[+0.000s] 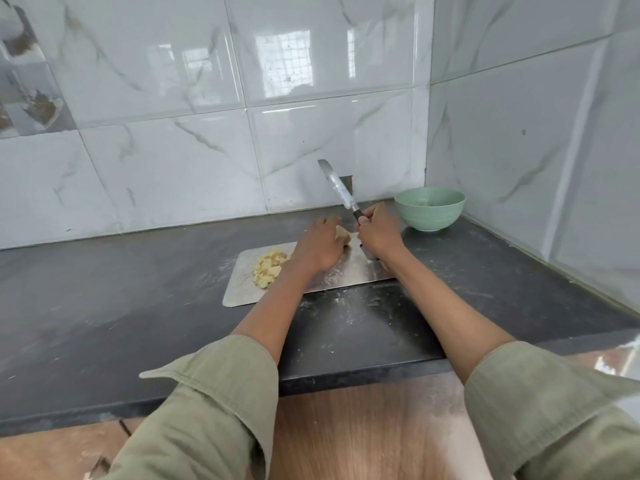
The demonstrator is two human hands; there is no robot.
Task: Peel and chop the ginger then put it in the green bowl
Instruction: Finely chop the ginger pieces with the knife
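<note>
- head view: the right hand (377,233) is curled round the dark handle of a knife (337,187), whose blade points up and away toward the tiled wall (173,98), lifted clear of the board.
- the left hand (320,245) lies over a piece of ginger (343,234) on the metal cutting board (239,289); its fingers curve down over the piece, though how firmly they grip cannot be told, since the hand hides most of it.
- a heap of chopped ginger (268,266) sits on the left part of the board, just beside the left wrist.
- the green bowl (430,208) stands on the dark counter (104,306) near the corner of the walls, to the right of the right hand and apart from the board; what it holds is not clear.
- both forearms reach out of rolled olive sleeves (214,403).
</note>
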